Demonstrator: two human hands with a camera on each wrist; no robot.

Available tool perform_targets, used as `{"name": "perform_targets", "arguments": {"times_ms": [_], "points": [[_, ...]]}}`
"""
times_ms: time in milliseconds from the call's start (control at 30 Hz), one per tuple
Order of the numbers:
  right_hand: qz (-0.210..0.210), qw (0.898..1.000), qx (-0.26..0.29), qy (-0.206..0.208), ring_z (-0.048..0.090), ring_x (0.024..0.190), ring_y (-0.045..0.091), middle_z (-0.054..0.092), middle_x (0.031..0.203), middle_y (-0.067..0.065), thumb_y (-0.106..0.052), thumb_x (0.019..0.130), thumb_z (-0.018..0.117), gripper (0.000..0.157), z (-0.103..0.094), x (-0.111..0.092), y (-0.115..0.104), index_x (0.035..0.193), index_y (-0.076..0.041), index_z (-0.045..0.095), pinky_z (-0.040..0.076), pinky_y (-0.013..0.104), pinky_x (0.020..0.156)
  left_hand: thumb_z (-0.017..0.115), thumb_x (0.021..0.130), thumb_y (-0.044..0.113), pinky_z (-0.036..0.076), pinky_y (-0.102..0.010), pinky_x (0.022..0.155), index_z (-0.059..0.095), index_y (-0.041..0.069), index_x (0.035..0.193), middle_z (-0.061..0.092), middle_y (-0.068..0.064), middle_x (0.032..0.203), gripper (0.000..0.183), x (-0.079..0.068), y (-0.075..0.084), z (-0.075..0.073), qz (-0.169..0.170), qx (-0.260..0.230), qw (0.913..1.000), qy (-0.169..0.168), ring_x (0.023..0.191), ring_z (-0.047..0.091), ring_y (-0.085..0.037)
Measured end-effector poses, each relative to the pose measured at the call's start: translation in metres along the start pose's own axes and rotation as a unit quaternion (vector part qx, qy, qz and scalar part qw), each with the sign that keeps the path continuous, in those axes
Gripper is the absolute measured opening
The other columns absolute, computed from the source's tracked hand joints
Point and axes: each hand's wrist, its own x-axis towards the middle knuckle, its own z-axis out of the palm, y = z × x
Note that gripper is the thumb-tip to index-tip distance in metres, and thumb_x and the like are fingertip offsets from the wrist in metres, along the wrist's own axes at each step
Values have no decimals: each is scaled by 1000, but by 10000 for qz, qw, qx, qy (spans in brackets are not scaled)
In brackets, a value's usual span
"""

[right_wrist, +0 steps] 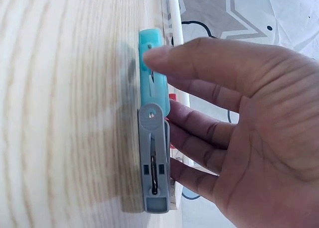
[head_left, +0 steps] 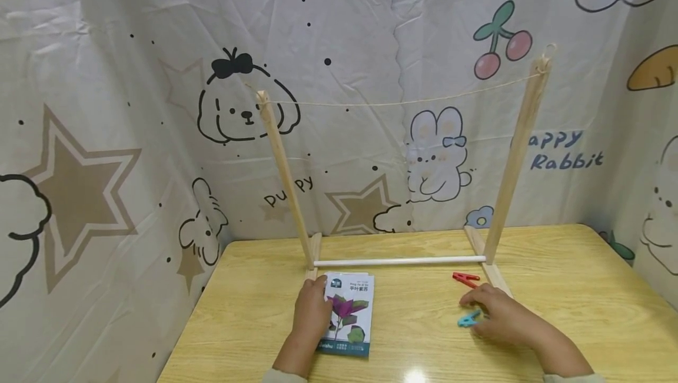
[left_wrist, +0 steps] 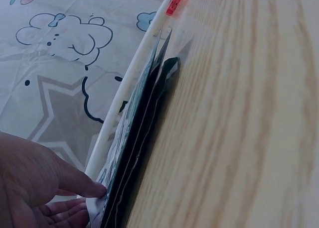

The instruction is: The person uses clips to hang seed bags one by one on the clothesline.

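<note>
My left hand [head_left: 316, 311] grips the left edge of a small stack of seed packets [head_left: 346, 318], the top one printed with a purple-leaved plant. In the left wrist view, the thumb lies on top and the fingers are underneath, with the packets' far ends fanned slightly apart. My right hand [head_left: 500, 315] is low over the clothespins, its fingers loosely bent. The right wrist view shows the thumb overlapping a turquoise clothespin [right_wrist: 156, 96] and a grey clothespin [right_wrist: 155, 163] lying end to end with it. From the head view, the hand hides the grey one. A red clothespin [head_left: 466, 279] lies just beyond the fingertips.
Behind the hands stands a wooden frame: a left post [head_left: 286, 180], a right post [head_left: 516, 165], a white rod [head_left: 399, 262] low between them and a string [head_left: 371, 104] stretched across the top. A printed cloth [head_left: 360, 30] hangs around the wooden table [head_left: 418, 324].
</note>
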Motion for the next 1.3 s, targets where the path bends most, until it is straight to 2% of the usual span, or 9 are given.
{"name": "perform_targets", "arguments": {"times_ms": [167,333,700,833,1033,1300], "points": [[63,9999,134,-82,52,98,14,60,105,-2,-10,75,80,32,-1,0,2,104,-17,68,47,26,83,74,74,-6,50,-40,70,67,-3,121,57,-8,81,48,2,-2,0,-87,-67,9999,-11,71,53,-20],[156,9997,181,-96,50,93,10,60,99,-5,-9,77,77,26,-1,0,2,98,-19,66,45,25,79,71,75,-6,45,-36,65,68,-4,116,53,-4,76,41,4,-4,0,-97,-194,9997,117,68,48,-17],[27,10000,-64,3,52,96,10,60,100,-7,1,74,73,33,0,-1,4,98,-21,67,47,28,83,73,78,-4,47,-36,67,70,-3,105,56,-5,78,27,4,-6,0,-229,-212,9995,81,71,52,-17],[93,9999,-90,58,52,95,11,60,99,-7,-2,75,74,30,0,0,3,97,-22,66,47,29,83,74,79,-2,46,-36,66,67,0,96,56,-4,78,18,5,-6,-2,-203,-260,9994,144,70,51,-17],[224,9996,67,145,59,101,14,63,100,-7,-12,83,78,23,1,2,3,99,-22,66,53,36,89,73,80,-1,43,-33,64,64,3,91,55,-4,77,15,6,-8,-5,-226,-387,9989,157,69,48,-16],[214,9985,455,199,63,93,10,65,102,-3,-14,86,78,21,-1,3,5,104,-15,68,53,25,80,73,79,-1,41,-32,64,62,4,88,56,-5,77,15,7,-9,-5,-256,-482,9984,126,69,48,-15]]}}
